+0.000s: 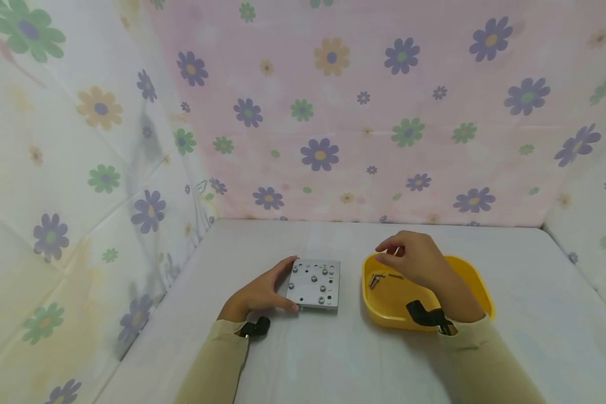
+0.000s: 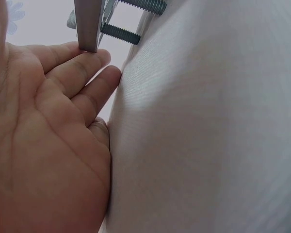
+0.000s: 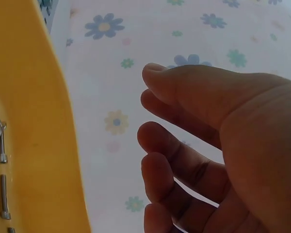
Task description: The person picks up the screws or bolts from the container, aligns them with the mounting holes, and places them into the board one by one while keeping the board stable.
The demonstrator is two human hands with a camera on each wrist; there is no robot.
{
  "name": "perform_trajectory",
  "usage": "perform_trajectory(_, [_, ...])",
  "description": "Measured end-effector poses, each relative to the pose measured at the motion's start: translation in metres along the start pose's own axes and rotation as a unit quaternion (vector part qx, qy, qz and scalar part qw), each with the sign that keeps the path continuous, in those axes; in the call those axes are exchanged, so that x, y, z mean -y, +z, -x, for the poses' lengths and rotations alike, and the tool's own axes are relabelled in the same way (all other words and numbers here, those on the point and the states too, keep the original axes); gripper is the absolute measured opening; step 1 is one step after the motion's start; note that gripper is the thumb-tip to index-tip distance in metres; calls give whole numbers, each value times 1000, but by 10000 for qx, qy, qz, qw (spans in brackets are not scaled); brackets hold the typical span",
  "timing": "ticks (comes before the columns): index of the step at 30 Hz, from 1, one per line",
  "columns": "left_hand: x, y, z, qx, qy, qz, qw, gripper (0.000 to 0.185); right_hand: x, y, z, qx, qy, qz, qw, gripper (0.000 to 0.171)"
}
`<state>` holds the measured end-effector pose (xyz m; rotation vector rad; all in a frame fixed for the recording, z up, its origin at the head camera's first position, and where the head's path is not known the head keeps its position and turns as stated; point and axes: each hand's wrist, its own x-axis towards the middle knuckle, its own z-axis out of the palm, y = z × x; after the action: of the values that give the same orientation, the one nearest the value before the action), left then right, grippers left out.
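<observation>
A square grey metal plate [image 1: 314, 283] with several holes and screws in it lies at the table's middle. My left hand [image 1: 289, 284] holds its left edge, thumb at the near corner and fingers at the far one. In the left wrist view my fingertips [image 2: 99, 60] touch the plate's corner [image 2: 88, 24], and threaded screw ends [image 2: 120, 34] stick out under it. My right hand [image 1: 386, 253] hovers over the yellow tray [image 1: 477, 283], fingers loosely curled, with nothing seen in them [image 3: 153, 99]. Loose screws [image 1: 376, 279] lie in the tray [image 3: 34, 121].
The white table [image 1: 333, 359] is walled by flowered cloth [image 1: 333, 112] at the back and both sides. The tray stands right of the plate with a narrow gap between them.
</observation>
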<state>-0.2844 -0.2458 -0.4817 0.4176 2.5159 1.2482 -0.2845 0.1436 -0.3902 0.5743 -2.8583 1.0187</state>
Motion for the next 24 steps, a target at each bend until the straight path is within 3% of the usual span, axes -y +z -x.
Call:
perform_trajectory(12, [-1,0,-1,42,19,106,9999,130,-13,-7,-3,434,342,-234,9982,27])
perform_trajectory(24, [0,1,-1,48,37,-16,10000,131,-32,-11,-2,445,691,-162,9965,28])
